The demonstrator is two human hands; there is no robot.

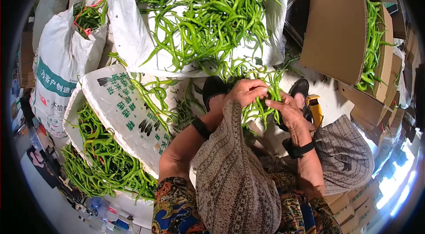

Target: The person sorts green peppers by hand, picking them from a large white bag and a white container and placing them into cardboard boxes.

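Both my hands are close together between my knees, over loose green chili peppers. My left hand (246, 92) has its fingers bent and pressed together around a pepper tip. Beside it on the right, my right hand (287, 109) holds several green peppers (275, 87) between thumb and fingers. More peppers (261, 112) lie just below the hands. Ahead of them a large pile of green peppers (208, 25) rests on a white sheet (128, 12), some spilling over its near edge.
At the left are an upright white sack (57, 70) of peppers and a white foam box (128, 101) with a pepper heap (106, 158) beside it. A cardboard box (336, 25) with peppers stands at the right. A yellow tool (315, 111) lies near my right shoe (299, 87).
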